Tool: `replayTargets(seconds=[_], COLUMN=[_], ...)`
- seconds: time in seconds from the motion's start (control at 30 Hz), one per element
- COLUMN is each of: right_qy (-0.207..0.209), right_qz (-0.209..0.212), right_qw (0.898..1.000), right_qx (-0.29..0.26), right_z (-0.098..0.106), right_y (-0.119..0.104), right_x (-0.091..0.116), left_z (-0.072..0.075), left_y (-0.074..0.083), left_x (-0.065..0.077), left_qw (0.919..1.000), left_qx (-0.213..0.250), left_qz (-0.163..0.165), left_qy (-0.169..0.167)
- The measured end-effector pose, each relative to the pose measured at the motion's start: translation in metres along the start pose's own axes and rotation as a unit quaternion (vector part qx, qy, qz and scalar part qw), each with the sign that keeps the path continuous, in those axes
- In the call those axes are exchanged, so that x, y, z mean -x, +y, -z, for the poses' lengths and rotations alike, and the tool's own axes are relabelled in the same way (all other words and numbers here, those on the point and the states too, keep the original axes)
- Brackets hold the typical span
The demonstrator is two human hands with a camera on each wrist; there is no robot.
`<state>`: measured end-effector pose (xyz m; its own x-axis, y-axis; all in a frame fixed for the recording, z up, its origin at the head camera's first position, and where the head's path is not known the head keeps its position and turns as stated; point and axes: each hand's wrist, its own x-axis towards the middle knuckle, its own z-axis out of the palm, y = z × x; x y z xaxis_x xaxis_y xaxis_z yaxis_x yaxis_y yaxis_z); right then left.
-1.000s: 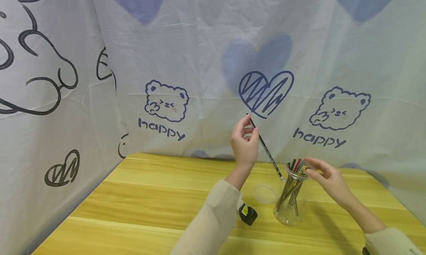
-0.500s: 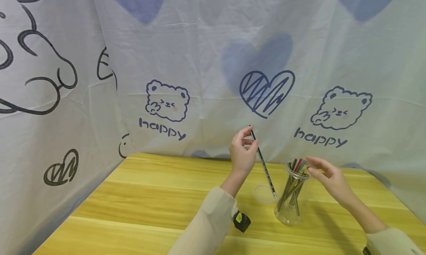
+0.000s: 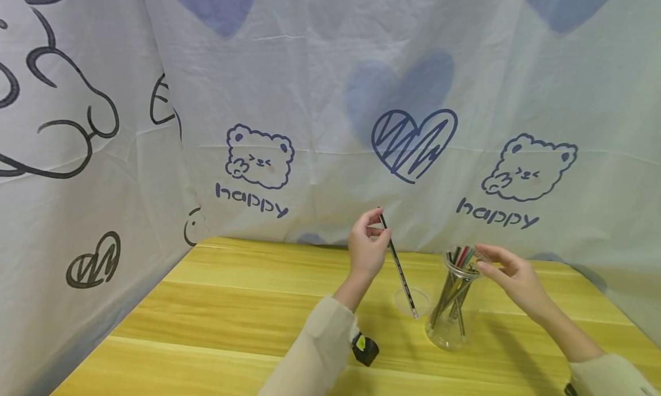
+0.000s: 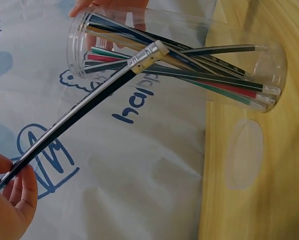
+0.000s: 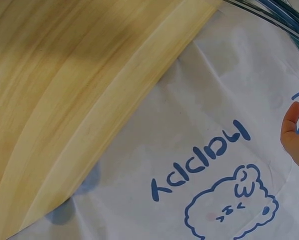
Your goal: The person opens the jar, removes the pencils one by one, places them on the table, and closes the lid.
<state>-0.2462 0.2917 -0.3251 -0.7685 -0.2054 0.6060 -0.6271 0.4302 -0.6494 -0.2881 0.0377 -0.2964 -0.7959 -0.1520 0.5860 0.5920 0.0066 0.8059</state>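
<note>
My left hand (image 3: 368, 249) pinches a black pencil (image 3: 396, 262) near its upper end. In the left wrist view that pencil's white eraser (image 4: 161, 48) and silver ferrule point away from the hand and appear in front of the jar. The clear plastic jar (image 3: 443, 337) stands upright on the table, holding several dark, red and green pencils (image 3: 458, 292). At its rim, my right hand (image 3: 516, 284) grips with thumb and fingers on the right side; only part of the hand (image 5: 298, 137) enters the right wrist view. The held pencil hangs left of the jar, apart from it.
A clear round lid (image 4: 244, 155) lies flat on the wood-grain table (image 3: 222, 310), just left of the jar. A small black device (image 3: 365, 350) with a yellow-green mark sits at the left cuff. Behind the table hangs a printed white cloth (image 3: 320, 212).
My left hand has lowered and drifted slightly left with the pencil, so the eraser end has dropped away from the jar and now appears over the lid. The right hand and jar stay put.
</note>
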Motion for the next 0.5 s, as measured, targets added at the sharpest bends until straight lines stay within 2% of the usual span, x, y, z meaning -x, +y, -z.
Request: replayTargets(seconds=[0.33,0.5], right_qy=[-0.007,-0.008], right_qz=[-0.005,-0.007], right_qw=[1.0,1.0], right_qx=[0.005,0.008], right_z=[0.001,0.002], right_y=[-0.001,-0.002], right_x=[0.0,0.0], left_z=[0.007,0.01], left_y=[-0.014,-0.024], left_x=[0.006,0.009], left_qw=[0.9997,0.9986], left_qx=[-0.011,-0.007], left_qz=[0.022,0.051], left_qy=[0.001,-0.006])
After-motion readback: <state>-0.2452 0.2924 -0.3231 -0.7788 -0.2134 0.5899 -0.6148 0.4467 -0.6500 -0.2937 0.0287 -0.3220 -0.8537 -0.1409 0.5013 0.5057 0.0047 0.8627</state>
